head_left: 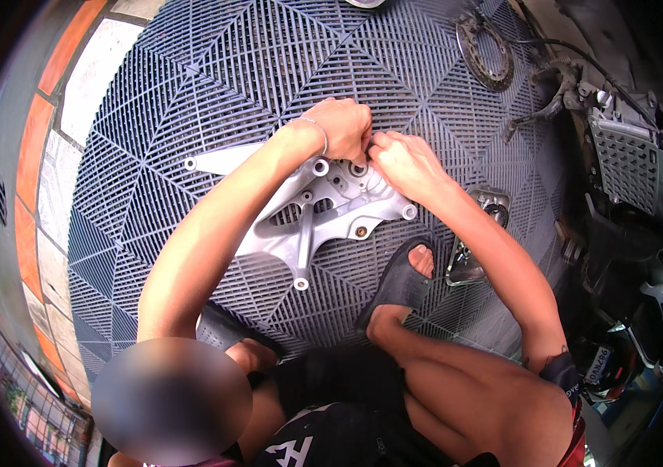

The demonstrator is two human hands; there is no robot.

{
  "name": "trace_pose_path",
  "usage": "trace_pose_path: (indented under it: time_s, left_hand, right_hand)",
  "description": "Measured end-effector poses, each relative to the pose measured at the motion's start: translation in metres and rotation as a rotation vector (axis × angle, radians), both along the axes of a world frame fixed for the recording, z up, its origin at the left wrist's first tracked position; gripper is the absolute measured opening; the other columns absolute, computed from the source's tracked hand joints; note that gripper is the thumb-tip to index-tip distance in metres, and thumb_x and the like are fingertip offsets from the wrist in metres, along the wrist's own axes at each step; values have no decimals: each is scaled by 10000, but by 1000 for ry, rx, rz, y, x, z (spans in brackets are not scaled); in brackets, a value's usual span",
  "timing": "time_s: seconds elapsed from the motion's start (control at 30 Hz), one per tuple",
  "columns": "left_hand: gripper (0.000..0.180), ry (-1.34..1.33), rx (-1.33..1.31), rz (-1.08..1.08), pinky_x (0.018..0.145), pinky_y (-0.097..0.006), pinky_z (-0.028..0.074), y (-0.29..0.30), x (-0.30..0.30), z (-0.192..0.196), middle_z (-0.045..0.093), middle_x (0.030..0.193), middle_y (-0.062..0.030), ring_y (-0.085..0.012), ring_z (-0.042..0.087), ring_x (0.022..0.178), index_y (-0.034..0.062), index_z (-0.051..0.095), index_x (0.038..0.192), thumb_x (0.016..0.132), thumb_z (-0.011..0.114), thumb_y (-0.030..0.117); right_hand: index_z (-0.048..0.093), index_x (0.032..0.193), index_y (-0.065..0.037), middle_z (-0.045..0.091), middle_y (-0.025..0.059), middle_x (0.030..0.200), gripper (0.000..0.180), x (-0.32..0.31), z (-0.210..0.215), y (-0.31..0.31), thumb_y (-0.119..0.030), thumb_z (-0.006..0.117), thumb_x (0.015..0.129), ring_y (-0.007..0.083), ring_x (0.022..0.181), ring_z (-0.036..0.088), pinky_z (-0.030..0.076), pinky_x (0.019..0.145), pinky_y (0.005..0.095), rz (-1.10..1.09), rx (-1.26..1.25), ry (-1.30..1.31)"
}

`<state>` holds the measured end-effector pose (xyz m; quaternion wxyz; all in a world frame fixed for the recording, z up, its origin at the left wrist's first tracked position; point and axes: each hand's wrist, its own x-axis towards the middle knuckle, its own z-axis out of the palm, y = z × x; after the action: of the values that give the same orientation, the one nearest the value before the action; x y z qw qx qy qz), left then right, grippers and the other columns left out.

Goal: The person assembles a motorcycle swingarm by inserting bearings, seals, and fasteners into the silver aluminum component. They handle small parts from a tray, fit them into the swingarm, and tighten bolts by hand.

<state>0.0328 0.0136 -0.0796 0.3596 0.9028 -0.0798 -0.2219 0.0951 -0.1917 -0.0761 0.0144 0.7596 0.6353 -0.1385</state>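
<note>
A silver cast-metal vehicle part, with long arms, bolt bosses and openings, lies on the slatted floor mat in front of my feet. My left hand, with a thin bracelet at its wrist, is at the far end of the part, fingers curled in. Right beside it, my right hand bends over the part's far right edge, its fingers also closed. The fingertips of both hands meet near a round bore in the casting. Whatever they pinch there is hidden by the fingers. My left forearm covers some of the part's left side.
Grey slatted mat covers the floor. By my right sandal lies a shiny metal cover-like piece. A brake disc rests at the far right, near a silver perforated panel and dark vehicle parts. Tiled edging runs along the left.
</note>
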Motion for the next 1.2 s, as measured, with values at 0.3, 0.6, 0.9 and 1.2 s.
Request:
trace_pose_path:
  time_s: [0.3,0.6,0.9,1.2]
  left_hand:
    - [238,-39,-5,5,831,-426,591,0,0,1,787,812,-137,-325,767,825,85,834,867,724,888,267]
    - [221,-57,-33,-12,806,-422,590,0,0,-2,784,808,-133,-331,758,798,82,833,854,722,865,257]
    - [210,-102,-32,-97,775,-415,580,2,5,-6,782,841,-120,-318,751,804,83,840,880,747,859,245]
    - [203,-92,-87,-156,806,-414,576,2,5,-10,734,919,-105,-318,730,884,88,843,933,761,827,193]
  right_hand:
    - [742,907,-7,724,153,988,132,1,0,2,-61,661,818,312,926,734,612,753,446,20,-40,2]
    - [745,844,-6,734,158,895,119,1,0,-1,-90,665,819,326,873,755,615,737,451,11,49,-3]
    - [763,1066,9,750,177,797,203,36,5,-68,-135,727,927,265,710,744,576,686,396,-937,211,533]
    - [698,1096,-34,635,159,1029,196,8,-31,-87,-60,716,902,405,950,684,565,821,504,-665,227,353]
